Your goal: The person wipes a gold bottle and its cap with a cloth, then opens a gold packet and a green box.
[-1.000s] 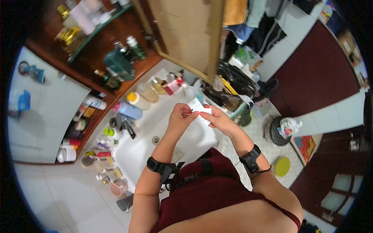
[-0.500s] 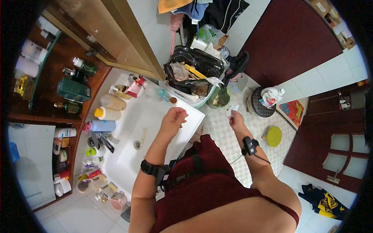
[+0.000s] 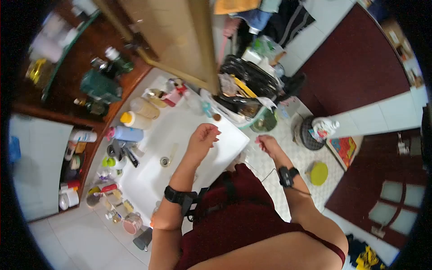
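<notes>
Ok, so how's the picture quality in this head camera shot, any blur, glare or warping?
Head view: strong fisheye warping, with black corners and the cabinet door and floor tiles bent into curves; the shelf bottles at upper left are smeared by motion blur; the white sink is bright but not blown out; the left hand and right hand are fairly sharp, lit evenly with soft shadows.

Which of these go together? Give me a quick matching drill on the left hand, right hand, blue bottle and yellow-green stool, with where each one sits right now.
Things:
1. left hand
2. right hand
3. blue bottle
4. yellow-green stool

Places:
A. on the tiled floor, right of the sink
B. lying on the counter at the sink's left edge
C. over the white sink basin, fingers curled
D. past the sink's right edge, over the floor

Pairs: 1-C, 2-D, 3-B, 4-A
</notes>
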A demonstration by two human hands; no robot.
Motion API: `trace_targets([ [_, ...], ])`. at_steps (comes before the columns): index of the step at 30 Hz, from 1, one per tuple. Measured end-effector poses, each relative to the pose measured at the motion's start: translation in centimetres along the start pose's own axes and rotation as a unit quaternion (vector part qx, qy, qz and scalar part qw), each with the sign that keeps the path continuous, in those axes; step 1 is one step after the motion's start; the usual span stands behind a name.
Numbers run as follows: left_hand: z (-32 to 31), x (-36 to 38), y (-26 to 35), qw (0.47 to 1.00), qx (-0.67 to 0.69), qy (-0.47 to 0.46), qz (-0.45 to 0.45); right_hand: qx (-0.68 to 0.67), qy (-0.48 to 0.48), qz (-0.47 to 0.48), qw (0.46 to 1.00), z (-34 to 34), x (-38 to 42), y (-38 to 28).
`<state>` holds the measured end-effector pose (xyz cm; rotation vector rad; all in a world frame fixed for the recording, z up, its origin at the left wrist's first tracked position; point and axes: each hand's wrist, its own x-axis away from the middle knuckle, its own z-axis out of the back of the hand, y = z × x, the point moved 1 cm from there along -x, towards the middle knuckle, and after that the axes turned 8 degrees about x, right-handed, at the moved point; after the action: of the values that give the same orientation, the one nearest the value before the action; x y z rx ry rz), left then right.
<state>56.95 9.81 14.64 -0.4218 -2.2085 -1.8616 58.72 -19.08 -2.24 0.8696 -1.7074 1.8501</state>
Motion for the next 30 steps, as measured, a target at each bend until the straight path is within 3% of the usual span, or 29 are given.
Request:
trace_targets([
  [4, 1.4, 0.3, 1.2, 0.998, 0.035, 0.035, -0.024, 0.09, -0.224, 0.063, 0.968, -6.9, 5.5, -7.4],
  [8, 3.2, 1.1, 2.8, 0.991, 0.07, 0.08, -0.076, 0.125, -0.278, 0.243, 0.921, -14.1, 8.8, -14.7],
  [11, 4.9, 2.1, 3.9, 0.978, 0.083, 0.152, -0.12, 0.181, -0.248, 0.375, 0.875, -19.8, 8.6, -19.0],
  [14, 6.6, 4.1, 6.2, 0.938, 0.118, 0.266, -0.19, 0.284, -0.111, 0.549, 0.778, -24.9, 9.3, -23.3],
  [17, 8.7, 6.1, 7.1, 0.927, 0.151, 0.288, -0.187, 0.26, -0.123, 0.513, 0.809, -29.9, 10.2, -27.4],
  [20, 9.9, 7.6, 7.0, 0.921, 0.148, 0.307, -0.186, 0.191, -0.002, 0.66, 0.727, -34.3, 8.5, -30.9],
  [23, 10.7, 8.6, 6.6, 0.92, 0.148, 0.31, -0.19, 0.305, 0.123, 0.66, 0.675, -37.5, 6.1, -32.8],
  [24, 10.8, 8.9, 6.5, 0.92, 0.147, 0.31, -0.19, 0.337, 0.099, 0.63, 0.693, -38.0, 6.2, -33.4],
  [30, 12.2, 9.6, 6.1, 0.916, 0.145, 0.309, -0.212, 0.4, 0.146, 0.611, 0.667, -39.5, 4.0, -34.6],
])
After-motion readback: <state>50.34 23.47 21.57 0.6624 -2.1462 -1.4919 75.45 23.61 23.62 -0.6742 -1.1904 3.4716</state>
